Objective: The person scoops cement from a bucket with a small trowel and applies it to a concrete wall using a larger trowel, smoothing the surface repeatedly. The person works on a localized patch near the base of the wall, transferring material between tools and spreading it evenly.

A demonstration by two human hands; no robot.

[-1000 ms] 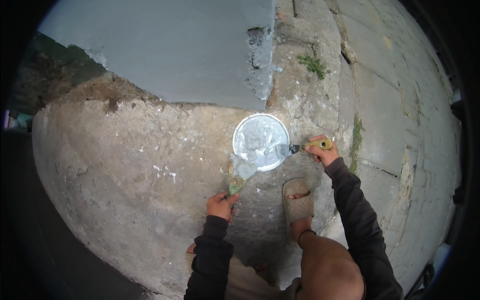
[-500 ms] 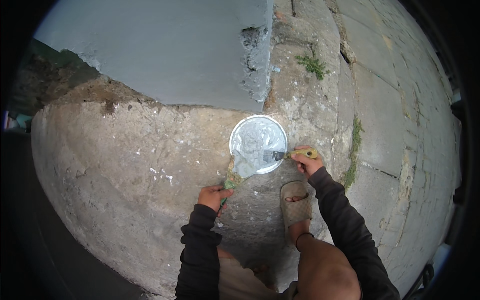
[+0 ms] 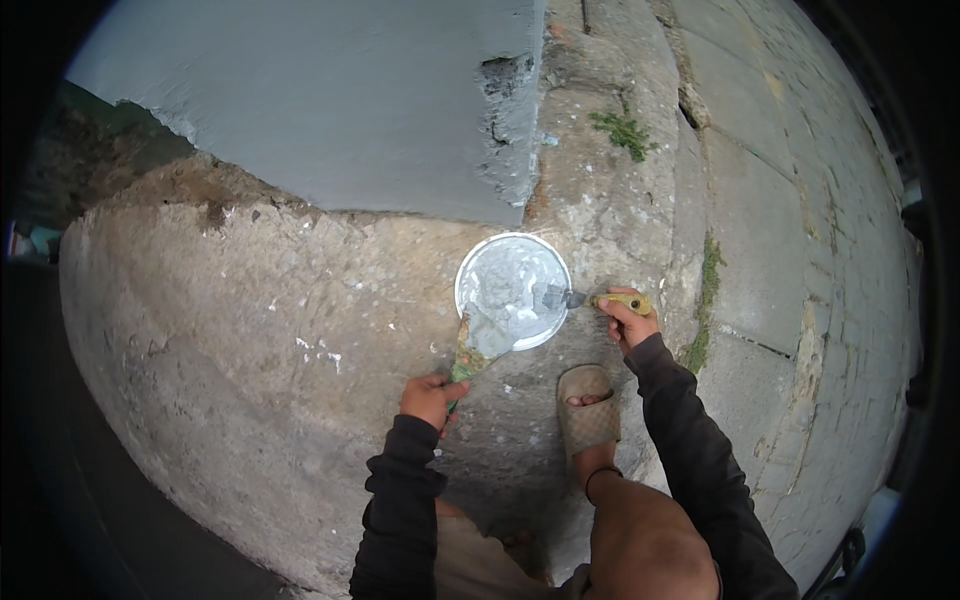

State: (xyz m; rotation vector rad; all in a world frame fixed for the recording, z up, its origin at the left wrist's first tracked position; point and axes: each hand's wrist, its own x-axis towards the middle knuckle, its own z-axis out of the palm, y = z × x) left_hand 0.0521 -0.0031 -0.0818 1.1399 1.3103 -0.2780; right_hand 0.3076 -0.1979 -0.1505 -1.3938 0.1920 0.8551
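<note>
A round white bucket (image 3: 563, 262) with grey-white paste (image 3: 505, 272) inside stands on the concrete. My left hand (image 3: 430, 402) is closed round the handle of a wide, triangular putty knife (image 3: 480, 345); its blade carries grey paste and overlaps the bucket's near-left rim. In my right hand (image 3: 630, 318) is a narrower scraper (image 3: 572, 299) with a yellowish handle, gripped near the bucket's right side. The scraper's blade reaches over the right rim, and its tip is at the paste.
Beyond the bucket rises a grey wall (image 3: 330, 100) with a chipped, rough corner (image 3: 508, 120). My sandalled foot (image 3: 588, 410) is just on the near side of the bucket. Green weeds (image 3: 625, 135) grow by the wall, and paving (image 3: 760, 210) extends along the right.
My right hand has moved a little to the right, drawing the scraper slightly outward over the rim. My left hand and its putty knife have barely moved.
</note>
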